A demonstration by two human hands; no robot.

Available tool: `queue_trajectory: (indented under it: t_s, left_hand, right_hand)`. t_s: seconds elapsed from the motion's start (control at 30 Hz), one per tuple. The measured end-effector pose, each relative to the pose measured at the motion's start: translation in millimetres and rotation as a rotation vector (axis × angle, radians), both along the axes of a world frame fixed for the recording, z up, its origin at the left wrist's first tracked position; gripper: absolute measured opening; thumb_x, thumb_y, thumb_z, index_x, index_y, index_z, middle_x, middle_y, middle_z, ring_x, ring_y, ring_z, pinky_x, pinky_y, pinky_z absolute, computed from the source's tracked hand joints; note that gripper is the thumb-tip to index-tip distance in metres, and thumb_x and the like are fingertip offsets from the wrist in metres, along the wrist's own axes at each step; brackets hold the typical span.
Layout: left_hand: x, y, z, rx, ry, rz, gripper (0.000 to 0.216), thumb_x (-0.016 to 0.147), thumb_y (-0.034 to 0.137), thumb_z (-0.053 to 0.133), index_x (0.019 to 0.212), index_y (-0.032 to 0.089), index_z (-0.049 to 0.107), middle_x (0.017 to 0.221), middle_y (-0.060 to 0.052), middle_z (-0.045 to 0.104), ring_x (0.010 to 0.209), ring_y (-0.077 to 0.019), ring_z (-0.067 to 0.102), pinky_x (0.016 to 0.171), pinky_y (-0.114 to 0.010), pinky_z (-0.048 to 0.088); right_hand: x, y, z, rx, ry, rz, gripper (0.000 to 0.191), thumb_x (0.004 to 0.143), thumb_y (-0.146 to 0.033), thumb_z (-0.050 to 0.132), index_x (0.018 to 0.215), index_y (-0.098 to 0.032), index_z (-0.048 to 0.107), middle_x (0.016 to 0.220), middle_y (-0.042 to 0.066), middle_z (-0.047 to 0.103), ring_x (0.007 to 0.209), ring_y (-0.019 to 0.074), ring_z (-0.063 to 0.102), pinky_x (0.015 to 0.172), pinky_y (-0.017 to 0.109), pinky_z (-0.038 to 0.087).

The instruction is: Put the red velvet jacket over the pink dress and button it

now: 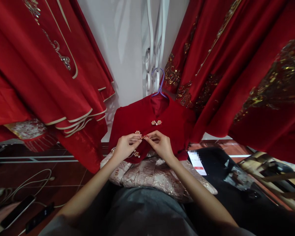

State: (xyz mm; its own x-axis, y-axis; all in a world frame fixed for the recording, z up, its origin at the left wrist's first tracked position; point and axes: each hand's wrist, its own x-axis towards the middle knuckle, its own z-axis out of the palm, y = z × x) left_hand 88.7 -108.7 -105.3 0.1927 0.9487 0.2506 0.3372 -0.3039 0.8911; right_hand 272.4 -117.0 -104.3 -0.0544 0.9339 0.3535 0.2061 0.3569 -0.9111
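Observation:
In front of me a red jacket (135, 116) hangs on a purple hanger (160, 86). My left hand (127, 145) and my right hand (161, 144) meet at its front opening, both pinching a small clasp (143, 137) between the fingertips. A gold clasp with pearls (156, 123) sits higher on the front, its two halves side by side. One pearl flower (137, 132) shows just above my left fingers, and another (136, 153) lies below them. Under the jacket, pale pink brocade fabric (147, 178) spreads over my lap.
Red gowns hang at the left (64, 75) and right (216, 82), the right one with gold sequins. A lit phone (197, 163) lies on black cloth at my right. White cables (30, 178) and dark phones (17, 212) are at the lower left.

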Motion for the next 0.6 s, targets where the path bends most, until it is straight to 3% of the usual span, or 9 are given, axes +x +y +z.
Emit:
queue_trajectory:
  t_s: [0.23,0.47,0.6]
  left_hand:
    - [8.3,-3.8,3.0,0.028,-0.068,0.103,0.028,0.074,0.033,0.070,0.092,0.012,0.072,0.087,-0.008,0.076,0.080,-0.0205,0.072,0.084,-0.037,0.058]
    - [6.6,-5.5,4.2,0.020,-0.070,0.059,0.026,0.077,0.031,0.066,0.093,0.012,0.071,0.092,-0.009,0.075,0.084,-0.0207,0.072,0.085,-0.036,0.057]
    - [0.9,-3.6,8.1,0.049,0.026,0.037,0.023,0.080,0.031,0.063,0.097,0.015,0.068,0.092,-0.007,0.075,0.086,-0.0188,0.071,0.083,-0.033,0.057]
  right_hand:
    - [-11.3,-5.8,-7.8,0.062,-0.041,-0.070,0.019,0.084,-0.038,0.061,0.089,-0.020,0.063,0.086,0.004,0.072,0.077,0.0164,0.070,0.068,0.026,0.057]
    - [-11.6,-6.7,-8.8,0.079,-0.070,-0.110,0.020,0.085,-0.038,0.060,0.089,-0.019,0.063,0.085,0.004,0.072,0.075,0.0158,0.069,0.067,0.026,0.056]
    - [-3.3,-2.8,-1.5,0.052,-0.111,-0.013,0.018,0.085,-0.035,0.059,0.092,-0.019,0.065,0.088,0.004,0.073,0.077,0.0152,0.070,0.068,0.026,0.056]
